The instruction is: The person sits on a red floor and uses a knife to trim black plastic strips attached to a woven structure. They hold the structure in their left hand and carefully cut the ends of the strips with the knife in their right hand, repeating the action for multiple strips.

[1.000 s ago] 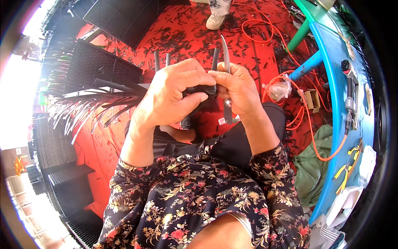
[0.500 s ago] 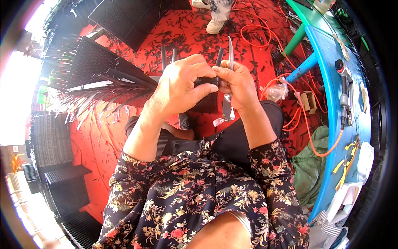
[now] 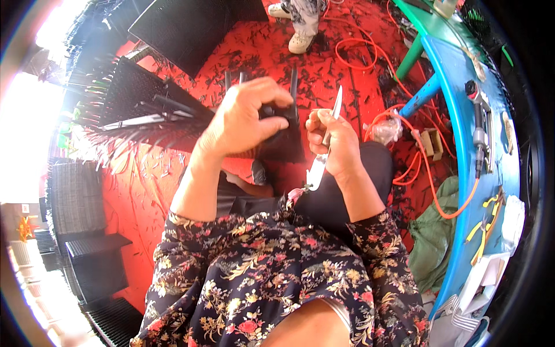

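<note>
My right hand (image 3: 338, 141) is closed round a knife (image 3: 316, 173). Its pointed blade rises above the fingers; a pink scrap hangs at its lower end. My left hand (image 3: 240, 118) is apart from it, thumb and fingers spread in a curve by a dark rounded part of a black woven piece (image 3: 283, 144). Whether the palm touches that part is hidden. Upright black posts (image 3: 294, 81) stand up from this piece beyond my hands. At its left, loose black strips (image 3: 156, 124) fan out, blurred.
Black scraps litter the red floor (image 3: 352, 75). On the right, a blue table (image 3: 448, 63) carries a power tool (image 3: 480, 130) with an orange hose (image 3: 445, 215) and yellow-handled cutters (image 3: 480, 237). Another person's shoe (image 3: 300, 43) is at the far side. More black woven pieces (image 3: 95, 266) stand left.
My right hand has drawn away from the left, moving right and nearer with the knife. My left hand has loosened from the dark rounded part, its fingers spreading.
</note>
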The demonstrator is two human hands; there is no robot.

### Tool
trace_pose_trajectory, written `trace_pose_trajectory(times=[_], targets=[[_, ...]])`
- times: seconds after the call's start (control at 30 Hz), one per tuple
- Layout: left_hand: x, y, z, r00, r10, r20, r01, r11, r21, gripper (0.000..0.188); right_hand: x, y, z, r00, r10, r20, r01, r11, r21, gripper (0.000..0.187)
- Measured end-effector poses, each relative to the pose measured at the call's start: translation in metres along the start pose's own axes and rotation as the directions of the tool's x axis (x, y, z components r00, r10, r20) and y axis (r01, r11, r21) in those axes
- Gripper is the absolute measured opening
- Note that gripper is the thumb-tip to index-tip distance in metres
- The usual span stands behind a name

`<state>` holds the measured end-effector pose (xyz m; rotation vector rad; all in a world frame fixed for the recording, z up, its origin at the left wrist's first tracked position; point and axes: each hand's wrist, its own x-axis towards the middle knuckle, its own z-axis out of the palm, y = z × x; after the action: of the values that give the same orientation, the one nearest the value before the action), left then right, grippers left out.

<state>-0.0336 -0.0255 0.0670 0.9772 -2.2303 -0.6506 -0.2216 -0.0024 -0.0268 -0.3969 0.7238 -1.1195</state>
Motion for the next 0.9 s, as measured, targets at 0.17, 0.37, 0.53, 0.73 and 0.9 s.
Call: trace_pose_trajectory(times=[0.17, 0.37, 0.53, 0.73, 0.9], targets=[[0.006, -0.003, -0.005, 0.996, -0.089, -0.003, 0.089, 0.995, -0.036, 0.029, -0.010, 0.022, -0.017, 0.997, 0.081, 0.006, -0.081, 0.997, -0.006, 0.013], [0.009, -0.007, 0.004, 0.987, -0.143, -0.079, 0.149, 0.985, 0.084, 0.031, -0.016, 0.031, -0.020, 0.995, 0.098, -0.020, -0.099, 0.994, -0.039, 0.014], [0.007, -0.012, 0.001, 0.987, -0.137, -0.084, 0.144, 0.986, 0.080, 0.035, -0.014, 0.041, -0.032, 0.995, 0.094, -0.017, -0.095, 0.993, -0.065, 0.014], [0.005, -0.013, 0.004, 0.988, -0.121, -0.094, 0.124, 0.992, 0.030, 0.057, -0.001, 0.059, -0.055, 0.983, 0.167, -0.073, -0.170, 0.985, -0.036, 0.012], [0.003, 0.001, 0.004, 0.989, -0.088, -0.117, 0.097, 0.993, 0.072, 0.062, 0.001, 0.064, -0.057, 0.968, 0.223, -0.113, -0.229, 0.972, -0.049, 0.012]])
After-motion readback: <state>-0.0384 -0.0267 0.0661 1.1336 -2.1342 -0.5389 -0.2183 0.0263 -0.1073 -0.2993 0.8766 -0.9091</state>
